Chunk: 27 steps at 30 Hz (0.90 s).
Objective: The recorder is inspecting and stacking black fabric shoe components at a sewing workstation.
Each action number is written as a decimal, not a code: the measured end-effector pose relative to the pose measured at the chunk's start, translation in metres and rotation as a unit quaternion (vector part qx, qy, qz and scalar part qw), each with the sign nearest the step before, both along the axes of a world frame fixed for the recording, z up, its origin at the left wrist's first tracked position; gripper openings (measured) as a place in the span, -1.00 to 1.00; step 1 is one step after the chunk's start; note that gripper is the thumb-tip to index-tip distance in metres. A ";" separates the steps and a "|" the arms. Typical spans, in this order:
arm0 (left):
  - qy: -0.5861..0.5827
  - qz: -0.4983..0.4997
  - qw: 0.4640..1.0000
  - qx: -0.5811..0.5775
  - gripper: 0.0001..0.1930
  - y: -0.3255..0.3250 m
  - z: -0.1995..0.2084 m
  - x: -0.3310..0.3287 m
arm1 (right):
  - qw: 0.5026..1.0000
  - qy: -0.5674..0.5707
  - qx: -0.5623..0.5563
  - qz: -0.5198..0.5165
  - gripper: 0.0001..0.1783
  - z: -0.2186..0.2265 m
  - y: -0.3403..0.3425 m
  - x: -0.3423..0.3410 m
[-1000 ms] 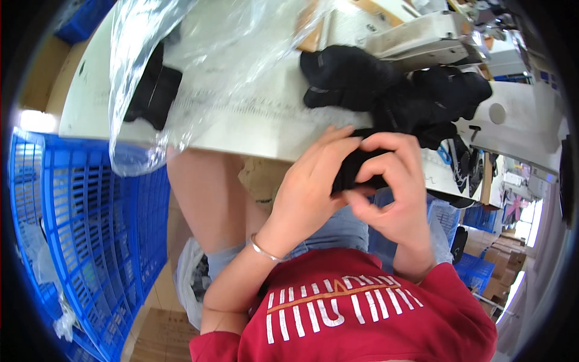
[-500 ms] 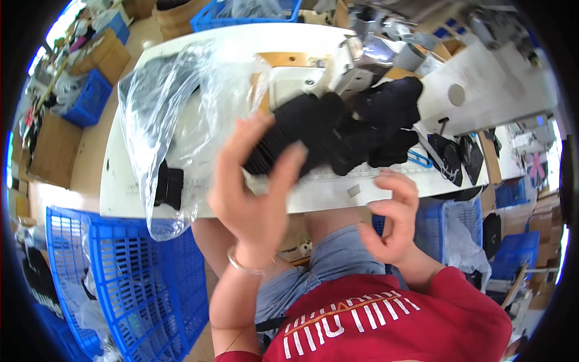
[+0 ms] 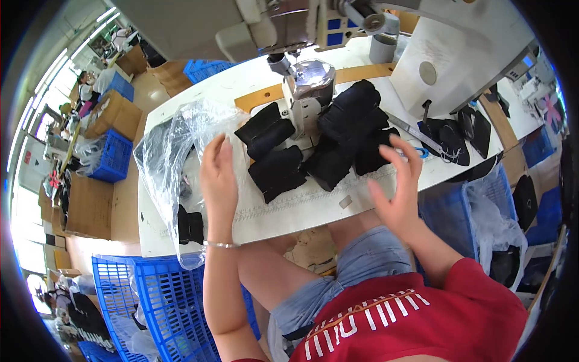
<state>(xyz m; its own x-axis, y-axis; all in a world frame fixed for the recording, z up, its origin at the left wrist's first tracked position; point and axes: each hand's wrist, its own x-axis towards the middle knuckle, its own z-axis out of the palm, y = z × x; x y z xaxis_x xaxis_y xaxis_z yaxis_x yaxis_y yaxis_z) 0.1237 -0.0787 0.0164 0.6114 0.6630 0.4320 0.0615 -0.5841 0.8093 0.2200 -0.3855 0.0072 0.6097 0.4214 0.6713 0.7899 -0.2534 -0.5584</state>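
Several bundles of folded black fabric pieces lie in two groups on the white table [image 3: 175, 241]. Two of them, an upper bundle [image 3: 264, 130] and a lower bundle [image 3: 277, 175], sit left of centre. Others, including a large bundle [image 3: 353, 111], are heaped to the right. My left hand [image 3: 218, 181] is raised beside the left bundles, fingers stretched, holding nothing; a clear plastic bag [image 3: 199, 130] is just behind it. Over the table's front edge hangs my right hand [image 3: 398, 184], fingers apart and slightly bent, empty, close to the right heap.
A sewing machine [image 3: 307, 90] stands right behind the bundles, its head overhanging the table. Metal ruler [image 3: 416, 133], blue-handled scissors [image 3: 420, 152] and black pouch-like pieces [image 3: 446, 142] lie at right. One small black piece [image 3: 190, 224] is under the bag's edge. Blue crates [image 3: 175, 301] flank my legs.
My left hand has drawn back leftward from the black bundles, which now rest apart in two groups. My right hand stays open. The view has tilted up, bringing the sewing machine into sight.
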 end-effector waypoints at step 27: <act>0.386 0.100 0.885 0.240 -0.56 0.125 0.014 0.008 | 0.905 -0.133 -0.167 0.367 -0.60 0.026 0.120 -0.063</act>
